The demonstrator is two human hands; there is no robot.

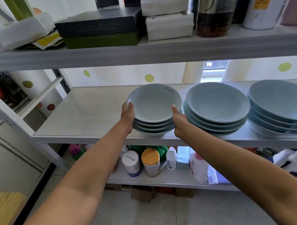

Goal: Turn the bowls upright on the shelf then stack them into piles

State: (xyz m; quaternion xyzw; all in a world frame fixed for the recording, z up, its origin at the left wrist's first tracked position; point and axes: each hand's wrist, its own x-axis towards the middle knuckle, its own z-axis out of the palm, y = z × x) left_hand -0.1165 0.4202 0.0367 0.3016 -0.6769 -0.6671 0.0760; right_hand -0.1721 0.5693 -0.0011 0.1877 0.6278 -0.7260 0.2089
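Three piles of pale blue-green bowls stand upright on the middle shelf (89, 117). The left pile (154, 104) of several smaller bowls sits near the shelf's front edge. My left hand (128, 116) grips its left side, thumb over the top bowl's rim. My right hand (179, 121) grips its right side, thumb up against the top bowl. The middle pile (217, 102) of larger bowls stands just right of my right hand. The right pile (283, 100) stands further right.
The upper shelf (155, 50) holds boxes (101, 28), white tissue packs (167, 12), a jar and bottles. The lower shelf carries canisters (150, 163), bottles and bags. A white upright post (1, 114) and cabinet stand at left.
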